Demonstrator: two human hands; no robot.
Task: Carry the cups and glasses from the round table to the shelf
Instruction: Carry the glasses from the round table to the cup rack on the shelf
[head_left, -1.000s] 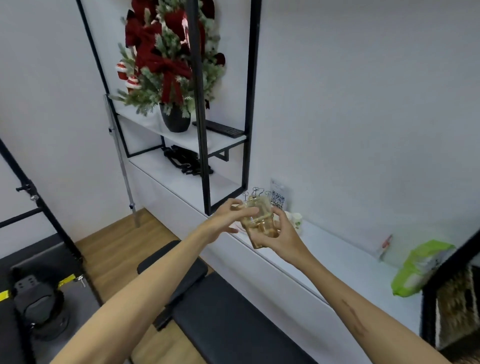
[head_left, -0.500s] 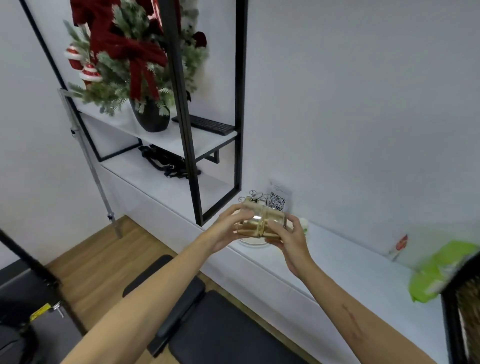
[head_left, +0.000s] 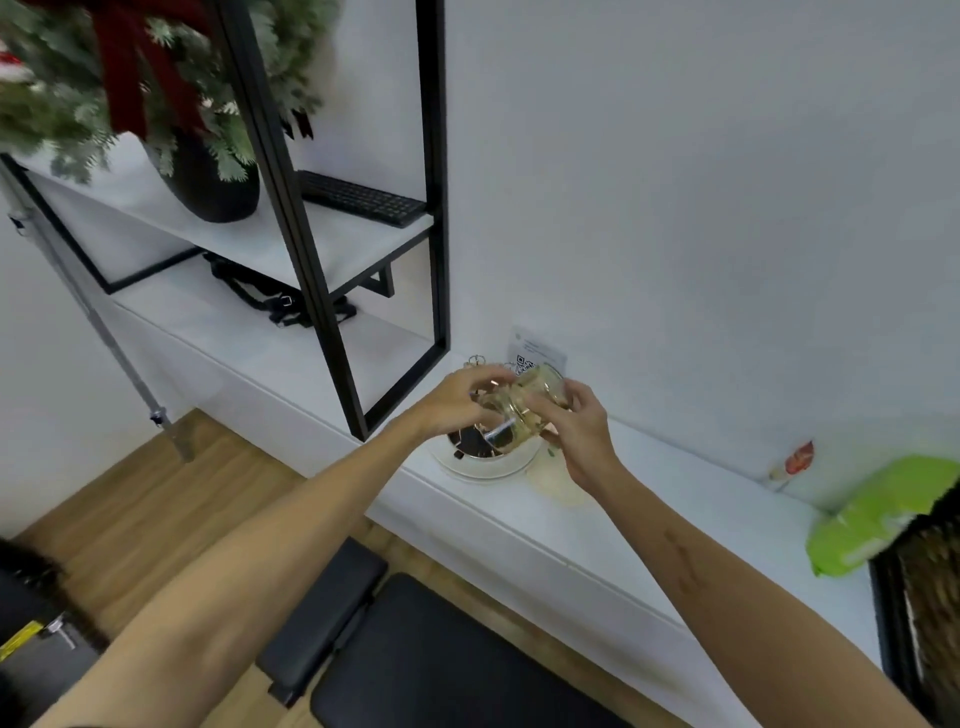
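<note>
At the far left, a dark pot (head_left: 215, 179) with a green plant (head_left: 130, 78) and red ribbon stands on the upper board of a black-framed shelf (head_left: 332, 244). A black keyboard (head_left: 361, 198) lies on that same board, to the right of the pot, and some black straps (head_left: 270, 296) lie on the board under it. The left arm reaches up from the bottom left, stretched out long toward the wall. The left hand (head_left: 457, 402) has its back turned up and its fingers curled around one end of a glass (head_left: 522, 405). The glass is clear with a yellow tint and is held in the air over the long white ledge (head_left: 649, 525), just above a round white plate (head_left: 488, 462) with something dark and shiny on it. The glass is tipped over on its side, so its long way runs from lower left to upper right, with one end toward the left hand and the other toward the wall. It is too blurry to tell which end is the open one. The right hand (head_left: 579, 434) grips the other side of the glass, thumb on top, and the right arm runs down to the bottom right corner. Both hands are closed on the glass, close together. A small card (head_left: 537, 353) leans on the wall behind them. Far right on the ledge lies a green packet (head_left: 878, 514).
</note>
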